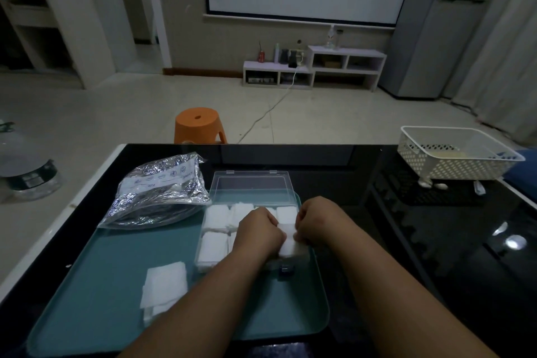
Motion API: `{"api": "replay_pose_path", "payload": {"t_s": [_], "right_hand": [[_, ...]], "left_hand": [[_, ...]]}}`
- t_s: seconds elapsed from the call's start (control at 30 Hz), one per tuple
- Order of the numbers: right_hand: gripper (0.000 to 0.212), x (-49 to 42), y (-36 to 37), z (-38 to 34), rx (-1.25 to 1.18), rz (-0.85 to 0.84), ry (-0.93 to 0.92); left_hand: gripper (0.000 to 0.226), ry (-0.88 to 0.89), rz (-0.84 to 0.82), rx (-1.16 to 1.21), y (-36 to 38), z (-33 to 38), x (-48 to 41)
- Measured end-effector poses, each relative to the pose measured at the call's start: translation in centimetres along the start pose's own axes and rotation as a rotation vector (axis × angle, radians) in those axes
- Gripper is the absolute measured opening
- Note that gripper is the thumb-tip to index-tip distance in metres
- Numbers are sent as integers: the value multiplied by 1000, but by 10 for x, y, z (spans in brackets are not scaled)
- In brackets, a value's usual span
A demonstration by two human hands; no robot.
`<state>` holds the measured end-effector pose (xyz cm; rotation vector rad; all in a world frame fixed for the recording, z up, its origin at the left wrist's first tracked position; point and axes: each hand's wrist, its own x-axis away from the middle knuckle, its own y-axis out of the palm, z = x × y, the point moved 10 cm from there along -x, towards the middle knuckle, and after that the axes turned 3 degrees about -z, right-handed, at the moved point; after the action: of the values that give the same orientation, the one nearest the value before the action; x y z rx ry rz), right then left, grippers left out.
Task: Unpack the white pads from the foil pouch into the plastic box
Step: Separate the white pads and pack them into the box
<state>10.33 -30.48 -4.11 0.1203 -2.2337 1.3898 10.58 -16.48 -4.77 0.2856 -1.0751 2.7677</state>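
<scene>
A clear plastic box (216, 183) with its lid raised sits on a teal tray (110, 276). Several white pads (213, 247) fill its compartments. My left hand (258, 231) and my right hand (316, 221) are both inside the box's right side, fingers curled around a white pad (287, 238) between them. The crumpled foil pouch (161, 189) lies to the left of the box, half on the tray. A loose stack of white pads (164, 286) rests on the tray in front of the box, to the left of my left forearm.
The tray lies on a glossy black table (406, 241). A white perforated basket (456, 154) stands at the table's far right corner. An orange stool (200, 125) is on the floor beyond the far edge.
</scene>
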Motion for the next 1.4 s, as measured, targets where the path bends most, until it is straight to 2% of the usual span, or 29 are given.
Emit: {"api": "replay_pose_path", "payload": {"t_s": [0.23, 0.37, 0.4, 0.53, 0.7, 0.8, 0.97, 1.07, 1.23, 1.4], "right_hand": [[27, -4, 2, 6, 16, 29, 6], [33, -9, 11, 10, 47, 4, 23], [35, -11, 13, 10, 77, -4, 21], [48, -12, 18, 7, 176, -91, 7], [52, -10, 25, 3, 273, -145, 1], [48, -11, 22, 2, 269, -118, 1], [17, -6, 1, -10, 151, 81, -41], [13, 2, -1, -24, 103, 85, -82], [9, 14, 3, -52, 10, 85, -185], [10, 27, 11, -84, -66, 87, -297]], "left_hand": [[26, 32, 39, -47, -2, 0, 4], [11, 125, 53, -164, 6, 10, 9], [7, 151, 46, -208, 8, 14, 9], [27, 148, -59, -248, 18, 13, 5], [25, 138, -90, -307, 22, 11, 6], [22, 155, -81, -258, 21, 10, 6], [25, 148, -42, 28, -5, -3, 8], [19, 157, 6, 140, -30, -11, 9], [14, 184, 85, 117, -75, -24, 10], [14, 124, 129, 119, -114, -53, 11]]}}
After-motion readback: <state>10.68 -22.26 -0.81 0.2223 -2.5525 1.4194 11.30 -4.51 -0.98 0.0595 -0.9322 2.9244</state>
